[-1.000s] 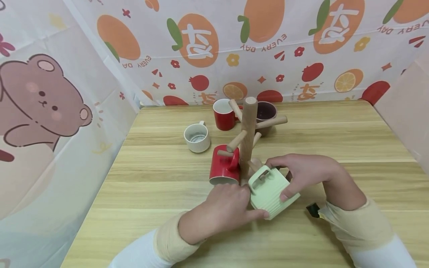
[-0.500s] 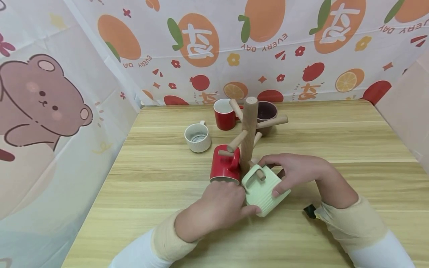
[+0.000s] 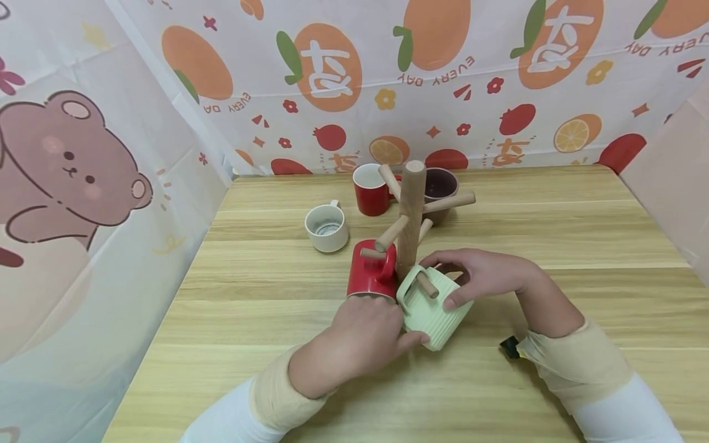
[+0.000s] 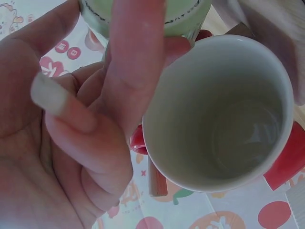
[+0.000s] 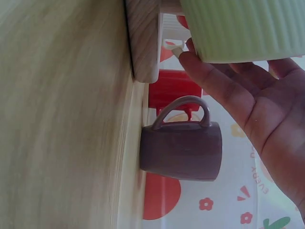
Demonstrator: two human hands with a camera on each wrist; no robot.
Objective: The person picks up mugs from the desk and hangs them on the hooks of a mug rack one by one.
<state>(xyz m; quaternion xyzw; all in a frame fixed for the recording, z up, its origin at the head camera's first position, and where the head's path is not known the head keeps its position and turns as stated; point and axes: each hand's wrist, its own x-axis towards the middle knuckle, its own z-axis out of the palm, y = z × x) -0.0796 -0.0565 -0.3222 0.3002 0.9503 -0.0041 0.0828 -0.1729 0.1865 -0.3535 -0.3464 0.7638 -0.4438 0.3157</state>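
Near: left hand (image 3: 362,332) has its thumb on the low side of the green mug (image 3: 437,320); the left wrist view shows a finger across the base. Reads as a pinch. Right hand (image 3: 493,274) grips the same mug from the other side, thumb on the ribbed wall.

Mug: tilted, held off the worktop (image 3: 249,320), just beside the wooden post (image 3: 411,227). Change over 1.0 s: shifted inward, toward the post; more of the low peg (image 3: 426,284) now shows through its handle (image 3: 408,282). Judgement: handle is threaded, but both hands still carry the mug, so seating is unproven.

Left of post: tipped red mug (image 3: 364,274), on its side, unmoved; cannot tell whether a peg runs through its handle.

Farther: white mug (image 3: 327,240), upright. Behind: 2nd red mug (image 3: 370,198), upright, and brown mug (image 5: 183,150), partly hidden by the rack in the head view. All 3 unmoved.
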